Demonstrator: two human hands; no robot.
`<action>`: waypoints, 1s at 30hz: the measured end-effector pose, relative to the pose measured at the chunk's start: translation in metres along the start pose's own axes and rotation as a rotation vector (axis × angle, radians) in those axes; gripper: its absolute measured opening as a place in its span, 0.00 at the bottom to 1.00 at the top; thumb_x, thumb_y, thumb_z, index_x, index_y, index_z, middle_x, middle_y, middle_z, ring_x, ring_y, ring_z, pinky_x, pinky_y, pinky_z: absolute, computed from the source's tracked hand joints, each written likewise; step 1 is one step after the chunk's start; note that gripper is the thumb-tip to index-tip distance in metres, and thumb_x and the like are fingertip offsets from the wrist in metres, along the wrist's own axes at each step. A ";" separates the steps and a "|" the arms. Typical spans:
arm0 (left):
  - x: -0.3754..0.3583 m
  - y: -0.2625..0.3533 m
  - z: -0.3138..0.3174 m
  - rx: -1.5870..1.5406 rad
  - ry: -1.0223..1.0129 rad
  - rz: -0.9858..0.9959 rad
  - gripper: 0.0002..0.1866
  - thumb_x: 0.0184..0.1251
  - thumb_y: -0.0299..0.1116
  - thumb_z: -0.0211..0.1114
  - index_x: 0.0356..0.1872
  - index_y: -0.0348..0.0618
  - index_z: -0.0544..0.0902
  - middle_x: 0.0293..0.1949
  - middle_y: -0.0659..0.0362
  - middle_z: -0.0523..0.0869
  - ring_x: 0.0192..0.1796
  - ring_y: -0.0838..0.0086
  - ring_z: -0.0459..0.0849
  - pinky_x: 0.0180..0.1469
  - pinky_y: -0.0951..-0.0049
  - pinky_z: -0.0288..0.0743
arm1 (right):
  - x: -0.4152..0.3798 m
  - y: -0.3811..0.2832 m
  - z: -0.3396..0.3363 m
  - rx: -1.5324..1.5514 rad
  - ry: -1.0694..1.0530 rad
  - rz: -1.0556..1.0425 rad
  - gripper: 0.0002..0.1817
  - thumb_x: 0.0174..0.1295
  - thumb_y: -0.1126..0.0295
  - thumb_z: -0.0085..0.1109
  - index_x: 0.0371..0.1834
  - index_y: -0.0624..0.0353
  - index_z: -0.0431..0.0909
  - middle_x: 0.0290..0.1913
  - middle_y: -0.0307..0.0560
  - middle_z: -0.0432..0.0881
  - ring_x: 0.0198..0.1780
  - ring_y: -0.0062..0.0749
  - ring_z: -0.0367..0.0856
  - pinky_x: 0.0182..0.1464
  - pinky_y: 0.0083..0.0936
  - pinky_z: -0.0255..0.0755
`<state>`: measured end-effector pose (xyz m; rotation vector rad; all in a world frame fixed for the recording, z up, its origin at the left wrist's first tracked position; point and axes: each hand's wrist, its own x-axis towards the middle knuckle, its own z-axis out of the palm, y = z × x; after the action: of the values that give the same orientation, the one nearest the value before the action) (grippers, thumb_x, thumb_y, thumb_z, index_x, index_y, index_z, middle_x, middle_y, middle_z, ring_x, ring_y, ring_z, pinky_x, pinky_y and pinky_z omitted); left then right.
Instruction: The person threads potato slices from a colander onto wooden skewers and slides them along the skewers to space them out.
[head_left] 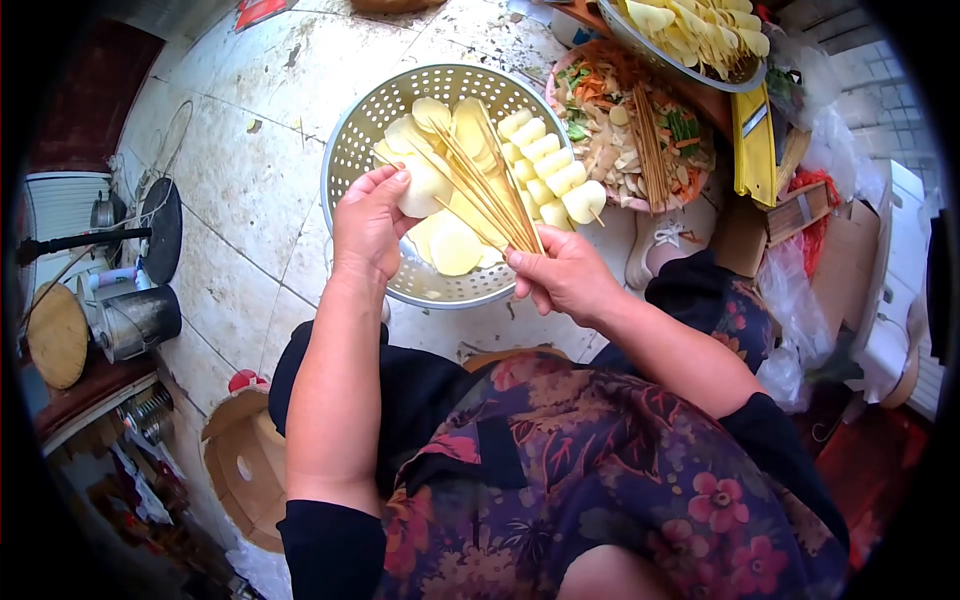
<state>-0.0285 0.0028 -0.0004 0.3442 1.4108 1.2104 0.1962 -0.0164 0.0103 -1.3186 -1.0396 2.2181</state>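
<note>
My left hand [365, 222] pinches pale round potato slices [425, 190] between thumb and fingers, over the left half of a metal colander [347, 150]. In my right hand [565, 272] a fan of thin bamboo skewers [490, 207] is gripped near the lower ends, pointing up and left across the colander. One skewer from that bunch reaches the slices in my left hand. Loose potato slices [455, 245] lie in the colander below. On its right side rest several skewers threaded with potato slices [562, 178], their ends over the rim.
Right of the colander, a pink basin [551, 88] holds vegetable scraps, with more skewers [650, 150] lying across it. Another colander [690, 80], heaped with potato slices, stands above. A yellow box [755, 145] is beside it. At left are a metal pot [140, 322] and a cardboard box [235, 475].
</note>
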 end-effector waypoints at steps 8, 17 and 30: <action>-0.019 -0.022 0.020 0.055 -0.263 -0.189 0.13 0.64 0.32 0.63 0.45 0.36 0.75 0.40 0.57 0.81 0.40 0.70 0.83 0.44 0.67 0.81 | 0.006 0.003 0.000 0.009 0.078 -0.055 0.13 0.62 0.70 0.58 0.47 0.60 0.70 0.24 0.40 0.78 0.17 0.18 0.75 0.16 0.14 0.67; -0.004 -0.025 0.013 0.137 -0.210 -0.223 0.12 0.64 0.34 0.61 0.44 0.38 0.75 0.37 0.57 0.81 0.34 0.72 0.82 0.37 0.74 0.78 | 0.012 0.002 -0.005 0.085 0.079 -0.013 0.11 0.62 0.68 0.60 0.43 0.62 0.73 0.24 0.40 0.78 0.17 0.19 0.76 0.16 0.14 0.67; 0.013 -0.071 -0.001 1.687 -0.124 0.212 0.25 0.47 0.41 0.75 0.43 0.38 0.76 0.42 0.47 0.82 0.46 0.56 0.82 0.47 0.61 0.77 | 0.006 0.001 -0.004 0.085 0.076 0.027 0.10 0.64 0.67 0.59 0.41 0.60 0.73 0.23 0.39 0.78 0.17 0.19 0.76 0.15 0.12 0.66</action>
<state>-0.0025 -0.0169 -0.0649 1.6754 2.0019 -0.1688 0.1967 -0.0118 0.0052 -1.3759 -0.8961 2.1882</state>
